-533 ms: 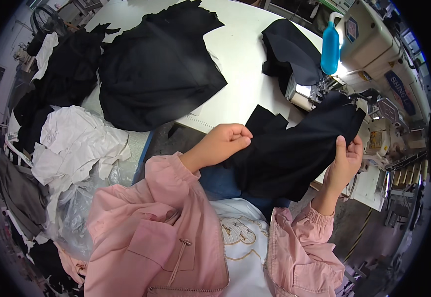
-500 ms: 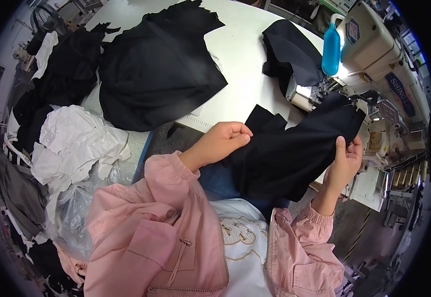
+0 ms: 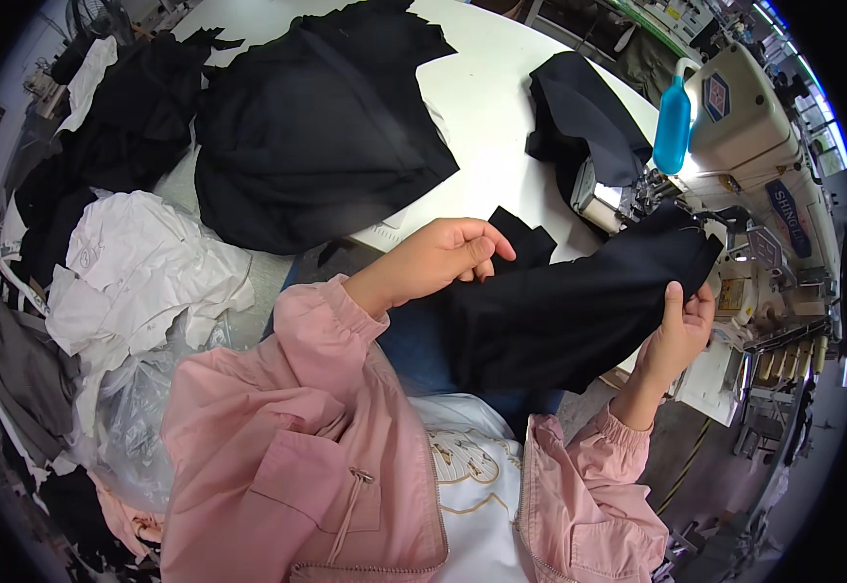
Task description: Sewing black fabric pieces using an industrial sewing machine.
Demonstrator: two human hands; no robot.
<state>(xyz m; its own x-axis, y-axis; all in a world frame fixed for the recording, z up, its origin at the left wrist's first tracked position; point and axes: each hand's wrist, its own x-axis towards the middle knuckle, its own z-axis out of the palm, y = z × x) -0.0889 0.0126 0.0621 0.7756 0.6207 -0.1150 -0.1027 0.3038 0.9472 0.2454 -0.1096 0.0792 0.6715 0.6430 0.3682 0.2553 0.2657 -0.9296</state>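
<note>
A black fabric piece (image 3: 569,325) hangs over my lap, its far right end at the sewing machine (image 3: 749,107). At its right edge my right hand (image 3: 676,335) pinches the cloth, thumb on top and fingers behind. My left hand (image 3: 438,257) is over the left part of the same piece. Its index finger reaches out apart from the thumb, the other fingers are loosely bent, and no cloth shows between them. Another black piece (image 3: 593,117) lies on the white table (image 3: 486,97), just left of the machine head.
A large black fabric stack (image 3: 316,136) covers the table's left part. Beside it are more dark cloth (image 3: 127,121), crumpled white material (image 3: 151,277) and a clear plastic bag (image 3: 137,408). A blue bottle-shaped object (image 3: 673,126) hangs by the machine. Thread spools (image 3: 791,360) stand at right.
My left hand has shifted slightly, its index finger stretching out from a closed pinch. The right hand keeps its hold on the cloth. The whole view has tilted a little.
</note>
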